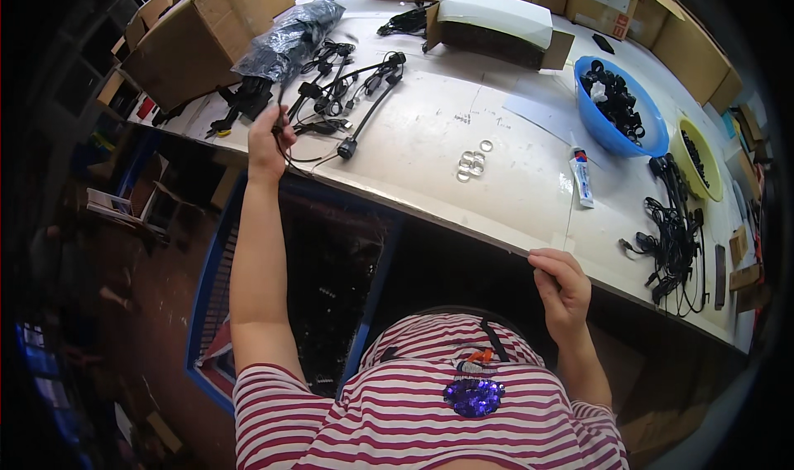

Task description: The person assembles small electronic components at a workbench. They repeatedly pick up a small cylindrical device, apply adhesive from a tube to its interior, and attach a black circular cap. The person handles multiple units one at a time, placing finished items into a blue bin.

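At the table's front left edge, my left hand (266, 149) is closed round a thin black cable (308, 160). Part of the cable loops onto the table beside a tangle of black cables with plugs (331, 89). Close to the front edge on the right, my right hand (566, 292) is closed, thumb and fingers pressed together. Whatever its fingertips hold, if anything, is too small to make out. Several clear rings (471, 165) lie on the white table (413, 143) between the hands. A tube (581, 178) with a blue and red end lies beyond my right hand.
A blue basin (660, 136) of black parts and a yellow basin (709, 184) stand at the right. More black cables (672, 230) lie near them. Cardboard boxes (198, 44) and a dark plastic bag (291, 40) stand behind. A blue crate (213, 275) sits below the table edge.
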`<action>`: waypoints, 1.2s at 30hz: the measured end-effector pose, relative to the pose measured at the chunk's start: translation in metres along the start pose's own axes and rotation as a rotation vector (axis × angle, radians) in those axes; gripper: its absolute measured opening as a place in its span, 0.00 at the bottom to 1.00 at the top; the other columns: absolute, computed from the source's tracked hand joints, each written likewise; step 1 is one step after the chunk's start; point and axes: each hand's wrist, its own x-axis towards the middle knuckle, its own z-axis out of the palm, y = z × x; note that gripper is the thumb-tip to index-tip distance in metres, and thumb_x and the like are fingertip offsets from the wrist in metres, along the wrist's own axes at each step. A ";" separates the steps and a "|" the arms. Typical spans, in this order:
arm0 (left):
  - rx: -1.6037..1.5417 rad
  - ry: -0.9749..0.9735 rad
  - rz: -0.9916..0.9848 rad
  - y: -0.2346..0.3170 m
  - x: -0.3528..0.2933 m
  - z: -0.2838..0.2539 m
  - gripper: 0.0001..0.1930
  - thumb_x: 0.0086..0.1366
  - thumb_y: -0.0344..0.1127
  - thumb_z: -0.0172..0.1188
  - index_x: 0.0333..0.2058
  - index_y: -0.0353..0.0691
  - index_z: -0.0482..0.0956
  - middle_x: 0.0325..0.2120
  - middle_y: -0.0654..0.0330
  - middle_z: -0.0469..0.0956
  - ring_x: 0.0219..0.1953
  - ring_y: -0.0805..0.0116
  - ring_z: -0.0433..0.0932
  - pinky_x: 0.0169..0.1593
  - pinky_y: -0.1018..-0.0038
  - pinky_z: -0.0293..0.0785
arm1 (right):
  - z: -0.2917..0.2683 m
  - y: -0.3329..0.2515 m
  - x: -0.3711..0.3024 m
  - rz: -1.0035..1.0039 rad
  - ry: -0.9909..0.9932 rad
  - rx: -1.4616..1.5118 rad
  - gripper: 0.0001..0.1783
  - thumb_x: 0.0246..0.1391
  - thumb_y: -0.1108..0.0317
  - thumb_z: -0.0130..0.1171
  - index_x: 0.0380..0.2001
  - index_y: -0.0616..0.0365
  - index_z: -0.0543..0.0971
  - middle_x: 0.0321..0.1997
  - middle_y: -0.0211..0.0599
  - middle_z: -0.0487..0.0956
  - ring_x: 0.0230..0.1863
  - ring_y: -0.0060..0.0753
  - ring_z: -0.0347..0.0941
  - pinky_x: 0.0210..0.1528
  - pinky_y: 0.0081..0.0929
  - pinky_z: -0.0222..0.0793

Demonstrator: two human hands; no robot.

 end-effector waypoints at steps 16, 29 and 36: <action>0.447 -0.781 -0.221 0.079 -0.128 0.032 0.11 0.54 0.33 0.54 0.34 0.32 0.74 0.26 0.61 0.74 0.20 0.86 0.61 0.19 0.89 0.51 | 0.013 -0.066 0.082 -0.556 -0.106 -0.717 0.34 0.39 0.62 0.64 0.54 0.50 0.68 0.55 0.37 0.67 0.58 0.42 0.60 0.62 0.42 0.48; 0.353 -0.569 0.118 -0.021 -0.217 0.046 0.23 0.61 0.55 0.49 0.34 0.37 0.71 0.30 0.59 0.70 0.28 0.73 0.68 0.36 0.78 0.66 | 0.045 0.035 -0.010 0.081 -0.210 -0.173 0.06 0.50 0.70 0.55 0.26 0.62 0.72 0.21 0.43 0.70 0.25 0.45 0.68 0.27 0.34 0.63; -0.662 -0.488 -0.127 -0.090 -0.234 0.084 0.26 0.60 0.54 0.49 0.49 0.43 0.62 0.31 0.60 0.70 0.30 0.70 0.71 0.39 0.73 0.67 | 0.068 0.058 -0.037 0.168 -0.458 0.006 0.14 0.42 0.65 0.63 0.31 0.61 0.74 0.27 0.42 0.74 0.31 0.41 0.72 0.33 0.30 0.67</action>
